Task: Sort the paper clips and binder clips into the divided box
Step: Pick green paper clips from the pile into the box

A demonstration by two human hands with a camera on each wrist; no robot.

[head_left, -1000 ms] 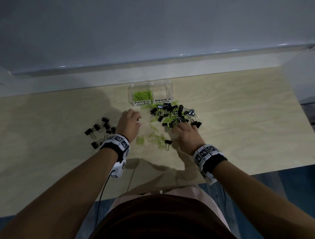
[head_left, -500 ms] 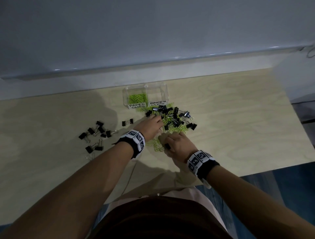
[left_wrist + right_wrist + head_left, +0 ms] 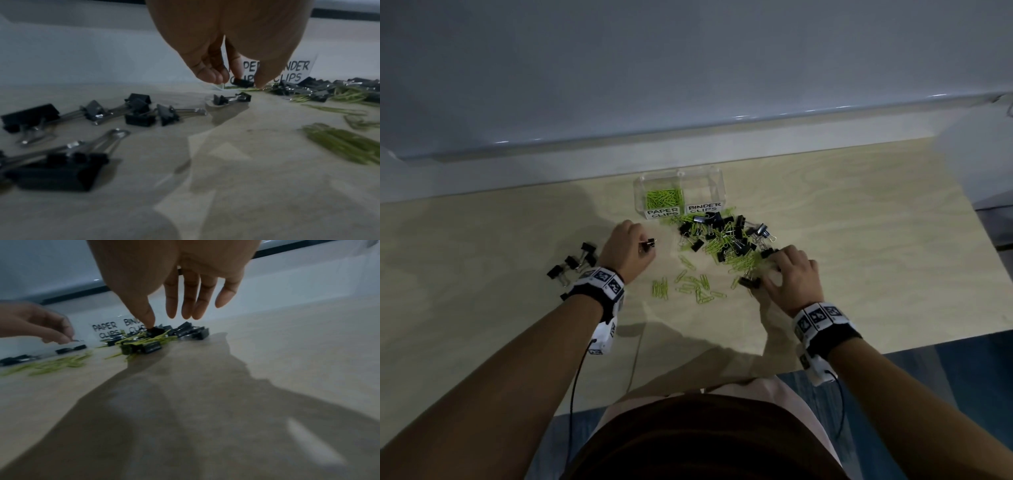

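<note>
Left hand [image 3: 627, 249] pinches binder clip [image 3: 650, 243], centre-left of frame; right hand [image 3: 792, 277], fingers spread, presses mixed pile [image 3: 726, 241] below box [image 3: 717, 185]. Risk: tangled paper clips [image 3: 697, 286] ride along into binder side.

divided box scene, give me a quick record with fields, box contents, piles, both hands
box: clear, two labelled compartments
paper clips side: holds green clips
binder clips side: looks empty
mixed pile: in front of the box
binder clip group: left of the left hand
left hand: pinches a binder clip
right hand: fingers straight, thumb on the pile
</note>
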